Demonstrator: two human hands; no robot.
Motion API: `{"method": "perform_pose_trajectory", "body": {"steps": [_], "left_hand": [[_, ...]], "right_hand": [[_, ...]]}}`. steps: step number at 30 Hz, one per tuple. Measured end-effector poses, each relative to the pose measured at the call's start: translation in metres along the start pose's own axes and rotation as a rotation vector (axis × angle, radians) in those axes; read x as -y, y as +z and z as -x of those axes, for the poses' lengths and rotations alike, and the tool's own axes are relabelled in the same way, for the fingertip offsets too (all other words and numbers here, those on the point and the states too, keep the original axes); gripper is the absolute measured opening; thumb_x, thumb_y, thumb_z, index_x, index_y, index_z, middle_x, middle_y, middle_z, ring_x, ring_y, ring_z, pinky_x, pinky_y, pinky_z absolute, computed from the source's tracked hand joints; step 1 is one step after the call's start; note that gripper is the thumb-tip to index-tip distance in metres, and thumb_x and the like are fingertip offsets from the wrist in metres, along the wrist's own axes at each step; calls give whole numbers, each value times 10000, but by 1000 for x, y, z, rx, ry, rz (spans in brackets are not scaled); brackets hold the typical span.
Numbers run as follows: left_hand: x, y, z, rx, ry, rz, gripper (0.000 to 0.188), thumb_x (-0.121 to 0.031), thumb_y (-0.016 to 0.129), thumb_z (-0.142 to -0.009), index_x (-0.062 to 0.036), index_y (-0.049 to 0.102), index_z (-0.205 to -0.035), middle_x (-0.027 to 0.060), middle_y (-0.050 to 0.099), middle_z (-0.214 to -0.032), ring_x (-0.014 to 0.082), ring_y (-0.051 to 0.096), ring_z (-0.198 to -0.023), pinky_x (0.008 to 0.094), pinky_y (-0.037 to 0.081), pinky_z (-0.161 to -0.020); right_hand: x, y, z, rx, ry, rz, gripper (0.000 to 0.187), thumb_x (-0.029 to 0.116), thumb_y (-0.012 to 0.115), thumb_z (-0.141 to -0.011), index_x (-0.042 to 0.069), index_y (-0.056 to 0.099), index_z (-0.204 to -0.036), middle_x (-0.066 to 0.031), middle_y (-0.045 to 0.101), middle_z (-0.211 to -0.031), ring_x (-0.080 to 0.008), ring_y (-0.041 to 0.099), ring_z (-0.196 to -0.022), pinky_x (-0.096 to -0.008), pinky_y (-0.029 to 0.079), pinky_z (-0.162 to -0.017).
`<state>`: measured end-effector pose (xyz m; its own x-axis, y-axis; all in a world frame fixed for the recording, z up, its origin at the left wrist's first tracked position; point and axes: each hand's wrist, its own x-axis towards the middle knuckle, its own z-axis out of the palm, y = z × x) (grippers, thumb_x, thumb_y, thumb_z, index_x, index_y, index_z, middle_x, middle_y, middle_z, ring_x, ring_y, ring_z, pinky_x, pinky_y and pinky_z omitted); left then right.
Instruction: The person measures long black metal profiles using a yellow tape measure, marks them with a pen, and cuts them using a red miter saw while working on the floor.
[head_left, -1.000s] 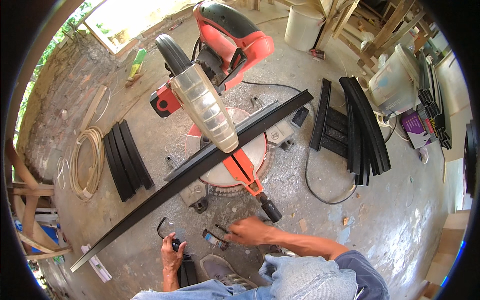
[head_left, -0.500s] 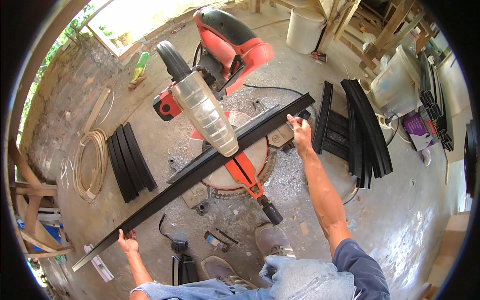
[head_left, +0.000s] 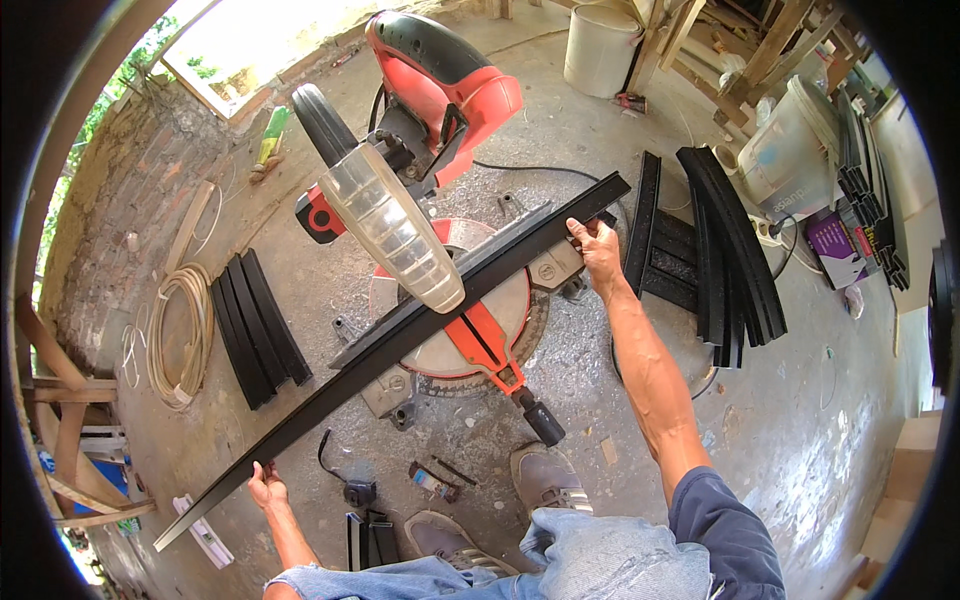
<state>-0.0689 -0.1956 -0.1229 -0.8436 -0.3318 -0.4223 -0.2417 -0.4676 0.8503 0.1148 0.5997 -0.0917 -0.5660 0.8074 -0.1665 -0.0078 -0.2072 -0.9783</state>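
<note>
Both my hands hold one long black metal profile [head_left: 330, 400]. It lies slantwise across a red miter saw [head_left: 480, 345], its far right end past the saw's base and its near left end reaching out over the floor. My right hand [head_left: 598, 257] grips the profile near its right end, thumb on top and fingers mostly hidden beneath. My left hand [head_left: 268, 487] supports it from below toward the left end, fingers curled at its edge. The saw head is raised, and its clear ribbed blade guard [head_left: 395, 225] hangs over the middle of the profile.
Short black profiles [head_left: 258, 325] lie left, beside a coiled hose [head_left: 180, 340]; longer ones [head_left: 735, 250] lie right. Near my shoes are a tape measure [head_left: 359, 491] and a small tube [head_left: 432, 480]. A white level [head_left: 207, 540] sits under the profile's left end. Buckets [head_left: 600, 50] stand behind.
The view has shifted slightly, and the saw head appears a little farther left. The profile seems to have moved slightly right relative to the saw. Both hands keep their hold.
</note>
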Motion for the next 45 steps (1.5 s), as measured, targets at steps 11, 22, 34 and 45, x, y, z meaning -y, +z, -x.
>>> {"method": "perform_pose_trajectory", "body": {"steps": [11, 22, 34, 45], "left_hand": [[3, -12, -15, 44, 21, -32, 220, -102, 648, -955, -16, 637, -1157, 72, 694, -1084, 224, 647, -1004, 370, 487, -958], [5, -18, -12, 126, 29, -78, 201, -140, 679, -946, -26, 667, -1112, 71, 719, -1071, 201, 669, -984, 340, 499, -942], [-7, 23, 28, 62, -180, -279, 326, -257, 690, -953, 3, 618, -1135, 152, 664, -1113, 250, 678, -941, 342, 500, -943], [-92, 219, 185, 620, 1030, -1441, 287, -51, 667, -840, -21, 608, -1119, 165, 545, -1195, 332, 532, -1144, 428, 411, -1010]], "right_hand": [[-4, -7, -1, 30, -50, 111, 428, 360, 794, -872, 4, 647, -1058, -38, 679, -932, -102, 608, -790, -272, 510, -727], [-8, -2, -3, -41, -71, 94, 364, 318, 765, -907, -15, 665, -1015, -43, 687, -910, -105, 595, -770, -269, 499, -707], [-10, -8, -4, -55, -62, 85, 374, 316, 756, -913, -24, 665, -1037, -55, 691, -908, -120, 599, -763, -277, 497, -708], [196, 46, 66, -320, -682, 227, 328, 271, 614, -961, -40, 647, -1058, -117, 683, -867, -160, 601, -756, -317, 497, -707]]}}
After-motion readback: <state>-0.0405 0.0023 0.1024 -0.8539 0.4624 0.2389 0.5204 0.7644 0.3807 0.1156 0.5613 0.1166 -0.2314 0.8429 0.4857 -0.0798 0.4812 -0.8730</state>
